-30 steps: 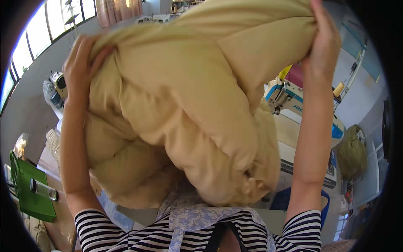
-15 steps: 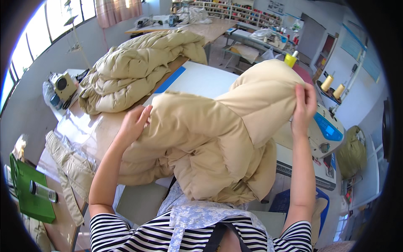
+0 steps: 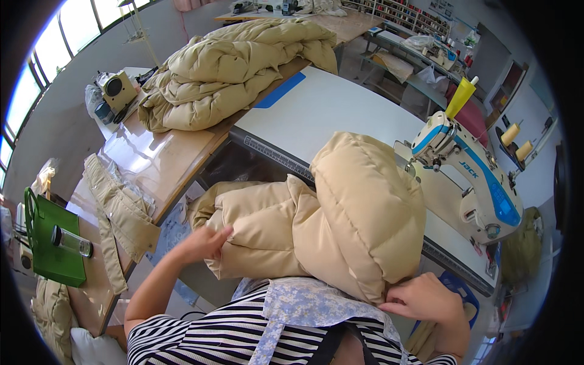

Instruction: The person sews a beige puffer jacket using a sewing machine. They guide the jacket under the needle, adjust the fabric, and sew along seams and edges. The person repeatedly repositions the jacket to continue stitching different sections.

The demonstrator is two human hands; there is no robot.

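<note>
Two bare hands are at a beige puffy garment (image 3: pixel 362 210), which is bunched just in front of the flowered apron (image 3: pixel 322 307) and covers, in this view, part of the near edge of the white table (image 3: pixel 359 109). The right hand (image 3: pixel 426 298) has bent fingers, and they pinch the garment at its lower right edge. The left hand (image 3: pixel 210 244) is at its left end, the thumb on the cloth and the fingers curled; whether they grip it, I cannot tell. To the left, a clear jar (image 3: pixel 72 241) lies on a green bag (image 3: pixel 55 267), beside loose beige cloth pieces (image 3: pixel 129 216). To the right stands a sewing machine (image 3: pixel 486 176), with a yellow cone (image 3: pixel 461 97) at its head. Farther, a second puffy heap (image 3: pixel 237 70) lies on the brown table (image 3: pixel 176 152).
</note>
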